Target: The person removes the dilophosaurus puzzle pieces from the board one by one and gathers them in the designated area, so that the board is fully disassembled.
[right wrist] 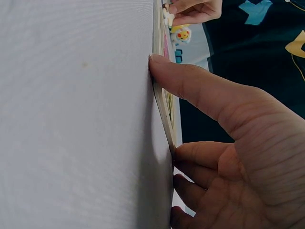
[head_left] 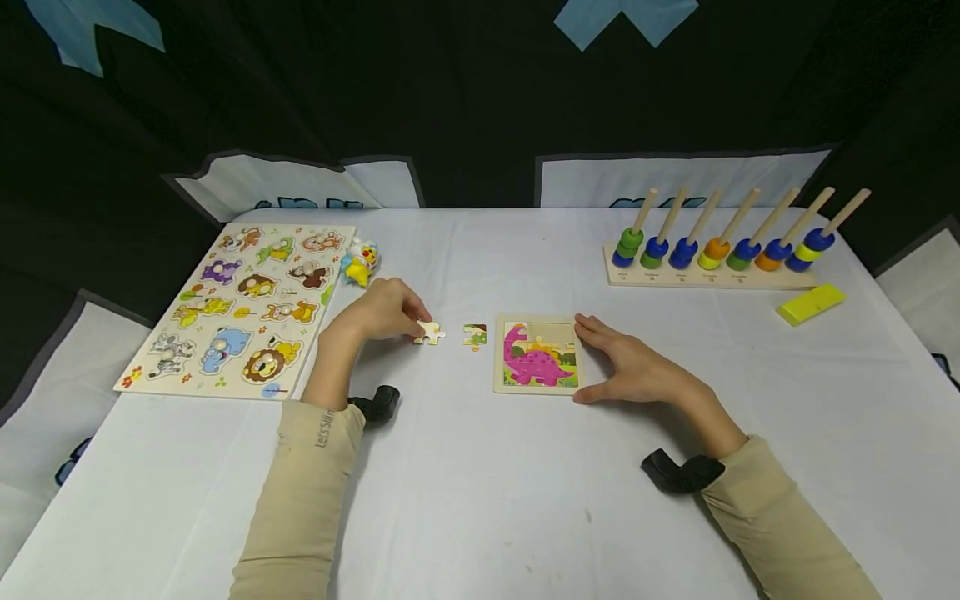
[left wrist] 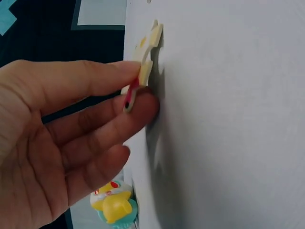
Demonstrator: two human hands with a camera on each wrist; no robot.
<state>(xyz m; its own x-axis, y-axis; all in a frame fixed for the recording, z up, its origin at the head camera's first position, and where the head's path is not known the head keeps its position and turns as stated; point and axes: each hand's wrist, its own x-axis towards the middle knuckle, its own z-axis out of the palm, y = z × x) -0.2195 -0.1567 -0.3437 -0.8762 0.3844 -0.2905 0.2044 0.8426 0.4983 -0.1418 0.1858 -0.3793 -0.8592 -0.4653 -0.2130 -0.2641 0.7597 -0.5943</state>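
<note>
My left hand [head_left: 382, 310] pinches a cream-edged jigsaw piece [head_left: 430, 332] between thumb and fingers, just above the table. In the left wrist view the piece [left wrist: 148, 52] stands tilted, showing a pink patch. Another jigsaw piece [head_left: 475, 335] with a green picture lies between that hand and a square wooden puzzle board [head_left: 498, 354]. On the board is a pink dinosaur picture [head_left: 536, 364], with a pale gap along its upper part. My right hand [head_left: 633, 364] holds the board's right side, thumb at the near corner and fingers toward the far one.
A large animal peg puzzle [head_left: 251, 312] lies at the left, with a small yellow and teal toy [head_left: 362, 262] beside it. At the back right stands a bead-stacking rack [head_left: 708, 276]. A yellow block [head_left: 812, 304] lies in front of the rack.
</note>
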